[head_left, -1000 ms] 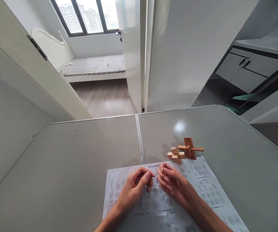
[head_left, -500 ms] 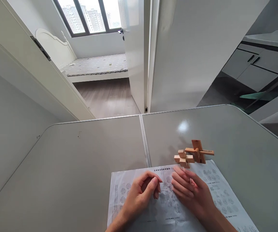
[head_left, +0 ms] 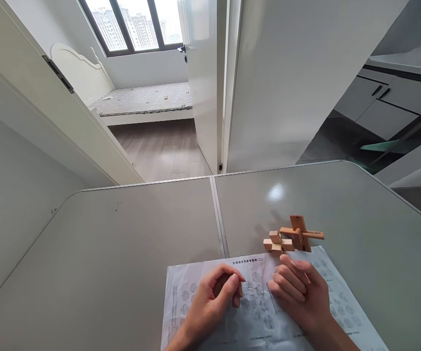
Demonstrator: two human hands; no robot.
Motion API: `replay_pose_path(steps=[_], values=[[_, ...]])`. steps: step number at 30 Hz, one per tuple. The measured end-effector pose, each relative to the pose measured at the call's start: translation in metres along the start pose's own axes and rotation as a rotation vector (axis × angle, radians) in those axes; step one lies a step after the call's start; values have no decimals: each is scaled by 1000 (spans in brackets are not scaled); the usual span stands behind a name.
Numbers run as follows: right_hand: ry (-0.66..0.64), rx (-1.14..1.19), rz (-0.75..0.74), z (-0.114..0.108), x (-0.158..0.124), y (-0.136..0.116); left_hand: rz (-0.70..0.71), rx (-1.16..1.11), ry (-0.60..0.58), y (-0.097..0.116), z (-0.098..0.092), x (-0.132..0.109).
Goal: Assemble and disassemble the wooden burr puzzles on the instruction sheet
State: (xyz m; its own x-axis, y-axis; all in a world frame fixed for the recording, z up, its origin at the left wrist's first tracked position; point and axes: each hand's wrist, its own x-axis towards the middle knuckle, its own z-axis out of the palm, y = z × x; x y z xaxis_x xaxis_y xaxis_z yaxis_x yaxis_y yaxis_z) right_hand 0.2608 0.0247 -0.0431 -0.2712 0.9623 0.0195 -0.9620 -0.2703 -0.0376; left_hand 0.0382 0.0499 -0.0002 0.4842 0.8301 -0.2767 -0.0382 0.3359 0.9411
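Note:
My left hand (head_left: 215, 300) rests over a printed paper sheet (head_left: 181, 319), its fingers loosely curled toward the thumb, and no object shows in it. My right hand (head_left: 303, 292) is also over the sheet, its fingers folded in a loose fist; nothing can be seen in its grasp. Just beyond the right knuckles sits a pale wooden burr puzzle (head_left: 276, 242) of crossed blocks, its lower front edge close to the hand. Behind it and to the right stands a darker wooden interlocking puzzle (head_left: 298, 230) of crossed flat pieces. Line drawings and Chinese text cover the sheet.
The grey table (head_left: 86, 273) has a metal seam (head_left: 218, 214) across it. Past its far edge a white door (head_left: 205, 87) stands ajar, with a bed (head_left: 148, 100) in the room behind. Cabinets (head_left: 389, 100) are at the far right.
My right hand has shifted slightly to the right, and its fingers have curled in more. The left hand and both puzzles have stayed put; the view has tilted a little.

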Motion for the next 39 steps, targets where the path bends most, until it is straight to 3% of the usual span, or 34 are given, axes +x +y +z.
replay_pose_path(steps=[11, 26, 39], values=[[-20, -97, -136, 1, -4, -29, -4, 0, 6, 3, 0, -1], [192, -279, -364, 15, -13, -81, 0, 2, 9, 5, 2, -1], [318, -269, -402, 13, -14, -89, -4, 0, 7, 7, 2, 0]])
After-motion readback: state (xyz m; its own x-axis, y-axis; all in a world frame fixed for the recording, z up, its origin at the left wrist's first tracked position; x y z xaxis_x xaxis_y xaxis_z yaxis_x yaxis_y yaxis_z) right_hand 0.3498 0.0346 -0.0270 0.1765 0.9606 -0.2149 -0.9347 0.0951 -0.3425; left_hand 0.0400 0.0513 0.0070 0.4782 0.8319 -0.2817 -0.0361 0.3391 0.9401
